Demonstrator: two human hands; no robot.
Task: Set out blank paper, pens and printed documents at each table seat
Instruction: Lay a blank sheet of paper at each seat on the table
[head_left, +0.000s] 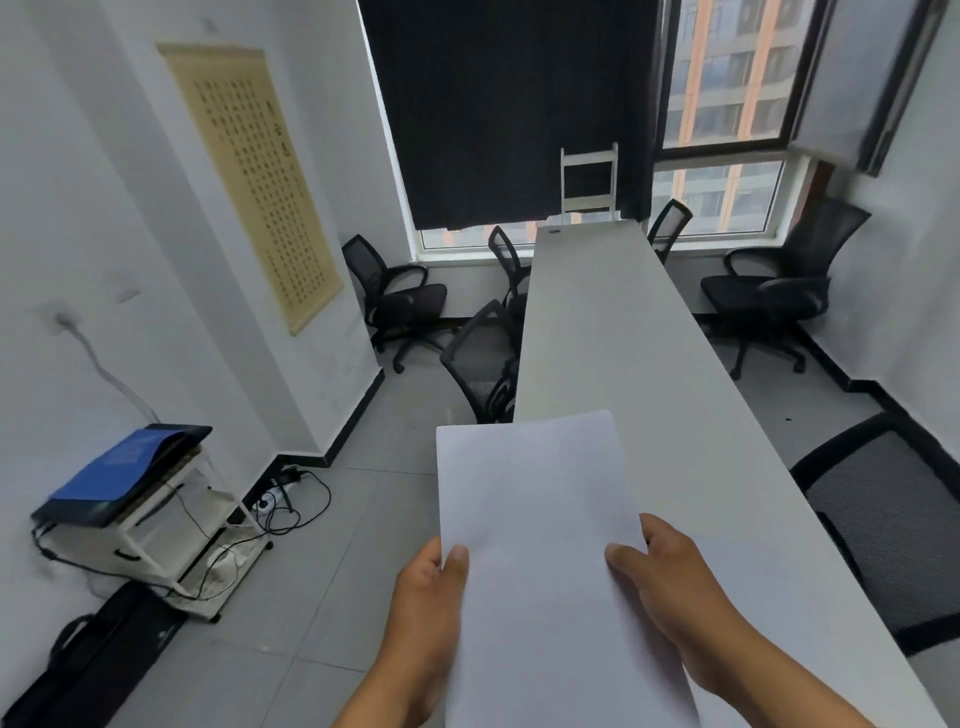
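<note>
Left hand and right hand gripping blank paper by its side edges, thumbs on top, over the white worktop near end

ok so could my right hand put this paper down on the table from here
Probably yes. The right hand already pinches the paper at its right edge, and the long white table runs straight ahead beneath it, with nothing visible lying in the way. The left hand holds the other edge.
</note>
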